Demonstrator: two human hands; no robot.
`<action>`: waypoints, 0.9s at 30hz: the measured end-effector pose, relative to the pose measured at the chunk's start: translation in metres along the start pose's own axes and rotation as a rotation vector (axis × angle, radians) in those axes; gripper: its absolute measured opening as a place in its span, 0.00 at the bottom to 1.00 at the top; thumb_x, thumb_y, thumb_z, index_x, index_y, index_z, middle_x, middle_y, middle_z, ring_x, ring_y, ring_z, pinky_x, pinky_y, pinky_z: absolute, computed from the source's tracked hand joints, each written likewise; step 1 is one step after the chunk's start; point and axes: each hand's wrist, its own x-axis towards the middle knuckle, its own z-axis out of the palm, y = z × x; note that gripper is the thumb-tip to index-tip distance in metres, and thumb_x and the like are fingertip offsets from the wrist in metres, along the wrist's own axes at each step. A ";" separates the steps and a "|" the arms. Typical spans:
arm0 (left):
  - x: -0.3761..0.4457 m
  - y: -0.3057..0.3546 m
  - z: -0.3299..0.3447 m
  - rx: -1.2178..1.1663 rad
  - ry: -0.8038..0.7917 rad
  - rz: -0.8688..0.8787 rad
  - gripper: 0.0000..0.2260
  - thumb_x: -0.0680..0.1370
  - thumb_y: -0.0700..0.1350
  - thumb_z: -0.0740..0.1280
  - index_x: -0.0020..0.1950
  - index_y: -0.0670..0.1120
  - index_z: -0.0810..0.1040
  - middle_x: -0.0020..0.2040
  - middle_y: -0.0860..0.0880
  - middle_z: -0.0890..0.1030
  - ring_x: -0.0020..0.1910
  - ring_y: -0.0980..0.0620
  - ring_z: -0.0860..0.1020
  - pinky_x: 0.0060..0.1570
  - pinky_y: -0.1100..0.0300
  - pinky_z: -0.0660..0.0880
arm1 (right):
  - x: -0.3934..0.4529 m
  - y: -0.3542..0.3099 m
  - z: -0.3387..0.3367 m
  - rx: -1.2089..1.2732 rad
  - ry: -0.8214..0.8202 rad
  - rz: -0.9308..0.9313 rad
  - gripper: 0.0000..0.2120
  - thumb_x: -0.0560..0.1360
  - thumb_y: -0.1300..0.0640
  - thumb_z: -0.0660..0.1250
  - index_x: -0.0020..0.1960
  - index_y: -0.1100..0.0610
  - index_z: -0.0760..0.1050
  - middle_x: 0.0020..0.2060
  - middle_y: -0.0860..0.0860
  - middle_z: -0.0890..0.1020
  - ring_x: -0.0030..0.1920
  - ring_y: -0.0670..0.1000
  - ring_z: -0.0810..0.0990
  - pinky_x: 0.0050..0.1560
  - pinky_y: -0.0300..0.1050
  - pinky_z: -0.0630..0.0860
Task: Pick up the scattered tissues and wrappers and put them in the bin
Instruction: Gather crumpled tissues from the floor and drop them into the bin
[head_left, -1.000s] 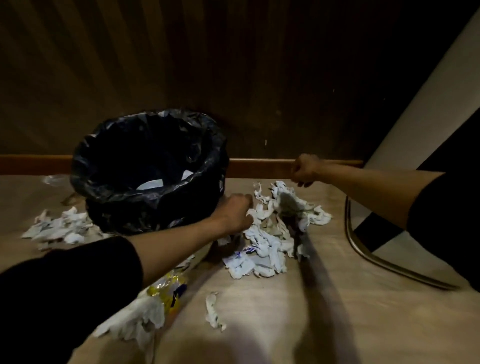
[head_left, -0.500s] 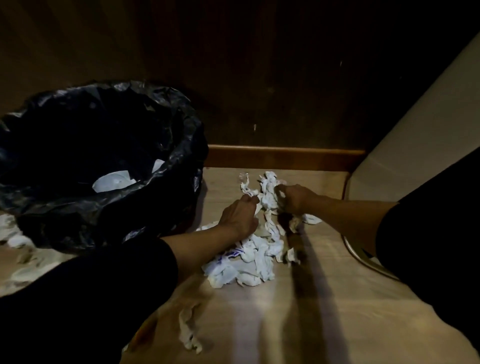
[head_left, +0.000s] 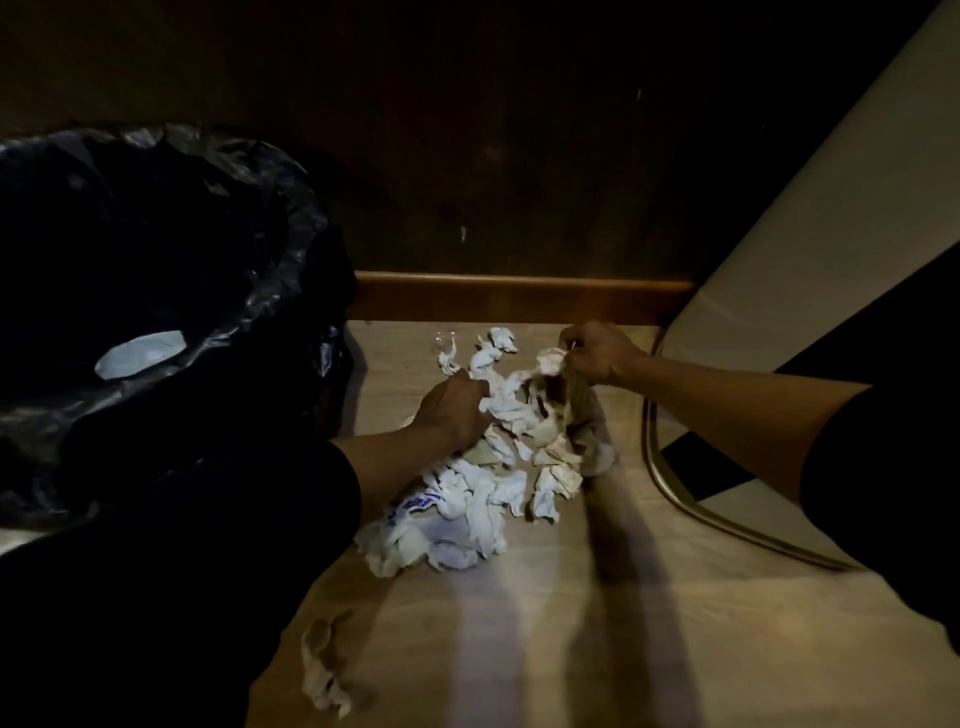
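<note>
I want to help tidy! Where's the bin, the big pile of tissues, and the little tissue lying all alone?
bin (head_left: 291, 270): head view, right rim of black bag.
pile of tissues (head_left: 483, 499): head view, middle.
lone tissue (head_left: 322, 670): head view, its middle.

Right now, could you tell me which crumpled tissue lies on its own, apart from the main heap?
The twisted tissue nearest the camera, on the floor, well clear of the heap both hands work in.

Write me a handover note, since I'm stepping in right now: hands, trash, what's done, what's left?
Left hand: closed on tissues at the pile's left edge.
Right hand: pinching a tissue clump at the pile's far side.
Tissue pile: on the floor, right of the bin.
Stray tissue: nearer the camera.
Done: something pale already lies in the bin.
Left: bin the pile and stray.
</note>
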 end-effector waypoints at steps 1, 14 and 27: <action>-0.003 -0.001 -0.002 -0.034 0.033 -0.002 0.11 0.74 0.51 0.69 0.52 0.47 0.79 0.55 0.41 0.80 0.53 0.39 0.80 0.48 0.53 0.77 | -0.001 0.007 0.003 -0.084 -0.050 -0.023 0.04 0.73 0.61 0.69 0.42 0.53 0.81 0.41 0.51 0.80 0.47 0.55 0.81 0.40 0.40 0.73; -0.050 -0.002 -0.035 -0.129 0.097 0.147 0.21 0.75 0.49 0.66 0.69 0.52 0.71 0.54 0.44 0.78 0.52 0.44 0.77 0.49 0.55 0.73 | -0.041 0.019 0.063 -0.461 -0.371 -0.373 0.20 0.73 0.56 0.69 0.64 0.53 0.72 0.56 0.58 0.77 0.53 0.60 0.79 0.47 0.43 0.74; -0.126 -0.006 -0.036 0.159 -0.201 0.084 0.36 0.69 0.73 0.63 0.60 0.43 0.69 0.60 0.47 0.63 0.46 0.47 0.75 0.46 0.59 0.73 | -0.087 -0.015 0.061 -0.543 -0.402 -0.375 0.44 0.64 0.24 0.66 0.64 0.58 0.70 0.57 0.56 0.73 0.50 0.57 0.77 0.47 0.45 0.75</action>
